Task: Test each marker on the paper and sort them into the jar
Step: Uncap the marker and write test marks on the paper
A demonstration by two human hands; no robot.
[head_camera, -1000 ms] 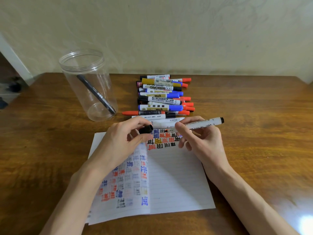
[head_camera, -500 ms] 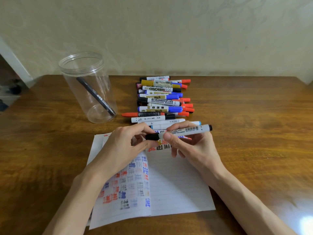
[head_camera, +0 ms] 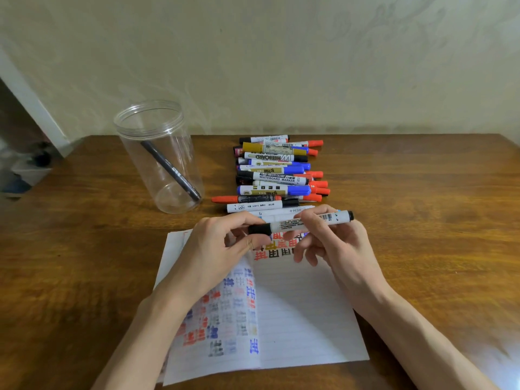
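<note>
The cap (head_camera: pixel 259 229) is back on the marker (head_camera: pixel 301 222) that my left hand (head_camera: pixel 216 249) and right hand (head_camera: pixel 337 243) pinch above the paper (head_camera: pixel 304 319); one pen (head_camera: pixel 171 171) lies in the jar (head_camera: pixel 180 153), the pile (head_camera: pixel 275 175) seemingly still untested.

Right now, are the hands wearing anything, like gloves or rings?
No. The left hand and right hand are bare: no gloves, rings or watch show. The left forearm and right forearm are bare too, no sleeves in view.
</note>
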